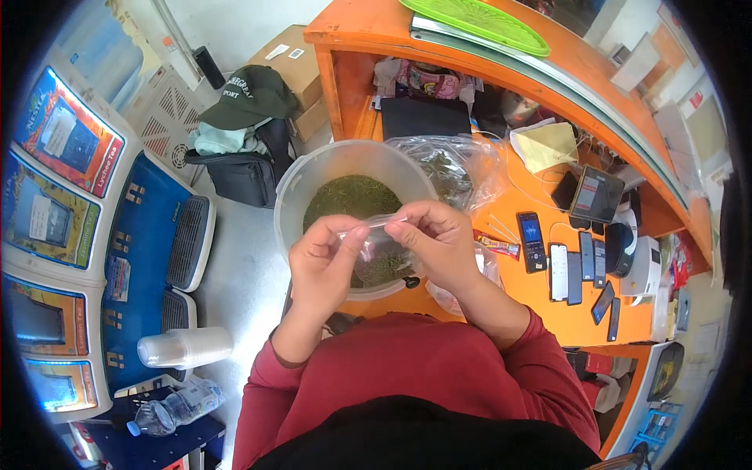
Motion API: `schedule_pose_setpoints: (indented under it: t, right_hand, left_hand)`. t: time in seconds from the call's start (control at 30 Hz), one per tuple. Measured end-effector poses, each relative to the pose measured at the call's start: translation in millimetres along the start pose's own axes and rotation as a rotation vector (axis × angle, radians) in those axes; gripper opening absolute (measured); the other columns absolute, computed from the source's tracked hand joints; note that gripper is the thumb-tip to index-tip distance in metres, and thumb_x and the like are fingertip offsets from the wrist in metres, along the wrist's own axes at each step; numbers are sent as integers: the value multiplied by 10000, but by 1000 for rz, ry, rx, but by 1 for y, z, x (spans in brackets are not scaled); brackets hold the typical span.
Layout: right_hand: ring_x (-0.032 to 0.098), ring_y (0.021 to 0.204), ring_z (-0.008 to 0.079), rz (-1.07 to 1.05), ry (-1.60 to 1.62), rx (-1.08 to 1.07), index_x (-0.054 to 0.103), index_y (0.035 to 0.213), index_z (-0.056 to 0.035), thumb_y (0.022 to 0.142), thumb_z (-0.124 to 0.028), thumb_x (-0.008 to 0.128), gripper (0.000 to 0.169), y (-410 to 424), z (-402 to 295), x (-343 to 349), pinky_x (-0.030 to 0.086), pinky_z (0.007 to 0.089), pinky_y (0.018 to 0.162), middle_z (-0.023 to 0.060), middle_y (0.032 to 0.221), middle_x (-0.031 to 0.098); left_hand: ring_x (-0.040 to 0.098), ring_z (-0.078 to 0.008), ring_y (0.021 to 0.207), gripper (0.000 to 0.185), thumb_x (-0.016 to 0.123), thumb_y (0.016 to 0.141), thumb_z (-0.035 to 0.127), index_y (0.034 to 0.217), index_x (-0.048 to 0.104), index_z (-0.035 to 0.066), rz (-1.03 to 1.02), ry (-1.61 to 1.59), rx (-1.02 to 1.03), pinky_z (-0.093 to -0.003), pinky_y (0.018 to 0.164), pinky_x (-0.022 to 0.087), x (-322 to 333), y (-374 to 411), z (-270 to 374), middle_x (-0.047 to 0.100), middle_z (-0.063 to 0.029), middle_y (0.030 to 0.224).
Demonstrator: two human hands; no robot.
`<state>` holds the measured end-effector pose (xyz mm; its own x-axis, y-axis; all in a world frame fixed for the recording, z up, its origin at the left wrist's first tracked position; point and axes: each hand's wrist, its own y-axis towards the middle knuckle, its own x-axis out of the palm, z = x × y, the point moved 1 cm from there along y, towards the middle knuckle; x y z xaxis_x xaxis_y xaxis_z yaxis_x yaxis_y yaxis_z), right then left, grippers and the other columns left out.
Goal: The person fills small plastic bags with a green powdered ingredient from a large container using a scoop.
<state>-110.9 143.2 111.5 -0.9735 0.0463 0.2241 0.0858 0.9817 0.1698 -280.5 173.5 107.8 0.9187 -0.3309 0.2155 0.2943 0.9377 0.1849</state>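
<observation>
My left hand [325, 261] and my right hand [439, 242] pinch the top edge of a small clear plastic bag [376, 244] between thumbs and forefingers. Below the pinched edge, green dried herb shows through or behind the film; I cannot tell whether it lies inside the bag. Both hands are over a large translucent plastic tub [289, 197]. Chopped green herb [352, 197] covers the tub's bottom. Just beyond my right hand, a larger clear plastic bag [452, 170] with dark green matter in it touches the tub's far right side.
Several phones [531, 242] lie on the orange desk [511, 305] at right, beside a white device [640, 267]. An orange shelf [364, 35] rises behind. To the left are a drink dispenser [141, 223], stacked plastic cups [185, 346] and a plastic bottle [176, 408].
</observation>
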Motion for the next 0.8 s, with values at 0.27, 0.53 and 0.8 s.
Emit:
schedule_pose_setpoints:
  t: [0.27,0.53,0.8]
  right_hand:
    - [578,773,34,-9,16,-43,652,958,-21,887,-86,681,101,-5,1,0,469,202,687,-8,871,659]
    - [587,746,49,-31,-204,-79,668,947,-35,864,-116,697,119,-7,-4,-1,475,214,646,17,856,670]
    - [598,694,80,-110,-360,-213,699,928,-47,858,-112,704,95,-10,-15,-12,462,250,591,7,806,665]
  left_hand:
    - [612,-86,760,86,580,960,59,1035,577,17,-60,-43,-1,-213,682,487,1,0,1,658,-38,873]
    - [610,-82,810,71,578,946,7,1016,575,-8,-78,95,104,-226,731,501,6,-4,-2,656,-51,901]
    - [632,-100,821,46,644,903,3,940,623,-14,-57,-13,143,-233,753,503,8,-6,2,685,-80,878]
